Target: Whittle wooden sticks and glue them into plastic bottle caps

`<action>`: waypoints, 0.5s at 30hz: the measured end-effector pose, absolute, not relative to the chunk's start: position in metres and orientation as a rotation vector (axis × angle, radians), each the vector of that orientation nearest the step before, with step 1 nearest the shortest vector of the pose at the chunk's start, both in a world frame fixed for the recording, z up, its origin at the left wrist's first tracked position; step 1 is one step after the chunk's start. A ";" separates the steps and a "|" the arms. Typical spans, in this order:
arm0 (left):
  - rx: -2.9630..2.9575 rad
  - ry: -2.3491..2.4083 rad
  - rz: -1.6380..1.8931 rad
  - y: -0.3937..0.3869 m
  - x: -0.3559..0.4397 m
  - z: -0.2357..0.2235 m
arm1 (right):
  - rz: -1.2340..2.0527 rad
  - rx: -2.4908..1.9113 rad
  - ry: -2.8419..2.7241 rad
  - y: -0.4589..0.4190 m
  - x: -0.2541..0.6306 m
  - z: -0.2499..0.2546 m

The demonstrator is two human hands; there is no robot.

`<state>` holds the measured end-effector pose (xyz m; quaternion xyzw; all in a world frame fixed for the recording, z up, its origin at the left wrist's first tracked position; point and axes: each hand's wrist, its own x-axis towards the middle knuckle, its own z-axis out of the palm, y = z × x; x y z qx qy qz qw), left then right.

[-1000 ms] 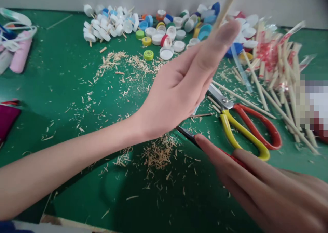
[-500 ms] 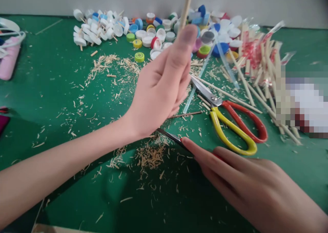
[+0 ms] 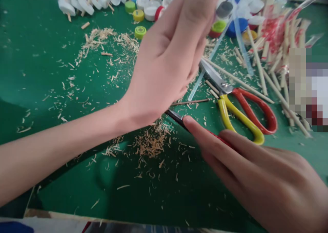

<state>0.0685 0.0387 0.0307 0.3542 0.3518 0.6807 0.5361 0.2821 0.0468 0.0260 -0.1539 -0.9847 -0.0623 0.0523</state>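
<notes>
Hiding knife blade tip: left hand, grip contents cut off; right hand clasping knife.

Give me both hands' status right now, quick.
Left hand: raised, fingers curled; what it holds cannot be told.
Right hand: closed on a red-handled blade tool.

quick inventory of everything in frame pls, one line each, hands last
Green table mat: one, covers the surface.
Plastic bottle caps: many, white, blue, green, yellow, far edge.
Wooden shavings: scattered, tan, centre.
Wooden sticks: many, tan, some in clear red-printed wrappers, right.
Red-and-yellow-handled scissors: one, lying right of centre.
Red-handled blade tool: one, dark blade, under right forefinger.
Left hand: raised, centre; what it grips is cut off.
Right hand: lower right, on blade tool.
</notes>
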 end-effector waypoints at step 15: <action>1.199 1.077 1.674 0.049 0.066 0.029 | -0.240 -0.482 -2.989 0.040 0.282 0.029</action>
